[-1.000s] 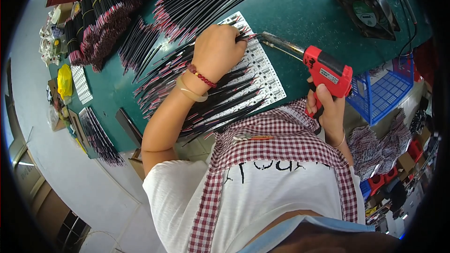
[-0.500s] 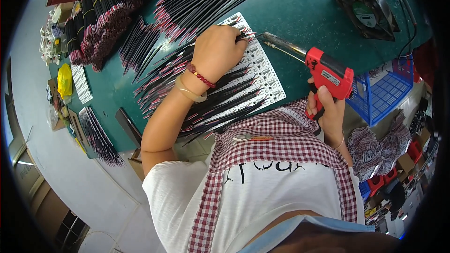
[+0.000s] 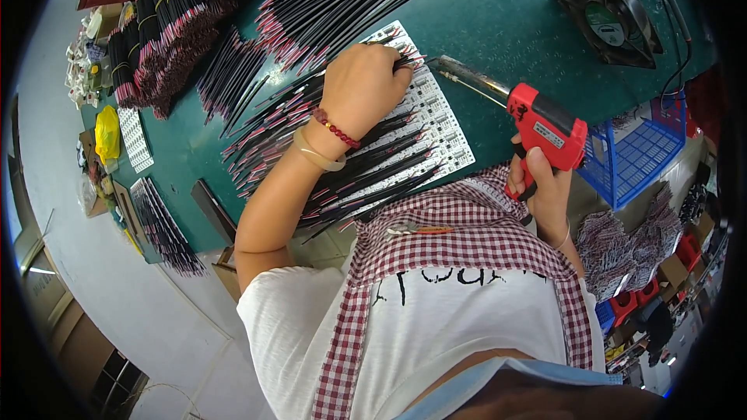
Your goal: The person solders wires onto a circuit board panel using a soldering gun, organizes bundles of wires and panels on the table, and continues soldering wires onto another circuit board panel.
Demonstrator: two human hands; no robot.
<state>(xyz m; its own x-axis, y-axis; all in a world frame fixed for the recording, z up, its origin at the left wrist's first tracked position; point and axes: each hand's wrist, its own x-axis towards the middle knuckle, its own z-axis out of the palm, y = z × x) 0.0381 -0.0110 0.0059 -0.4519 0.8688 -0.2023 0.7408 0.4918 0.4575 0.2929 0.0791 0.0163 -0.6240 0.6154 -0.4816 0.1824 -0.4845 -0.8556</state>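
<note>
Wire (image 3: 415, 60) apparently pinched in the left hand (image 3: 364, 82), over the far part of the white board (image 3: 447, 134); red soldering gun (image 3: 547, 126) gripped in the right hand (image 3: 549, 180), tip (image 3: 436, 61) just beside the wire's end. Best approach, seemingly: steady wire, light, brief contact.

The person's left hand (image 3: 362, 82) is over the white board (image 3: 445, 131), fingers curled, elbow bent; the right hand (image 3: 549, 188), fisted, stands right of the board.
</note>
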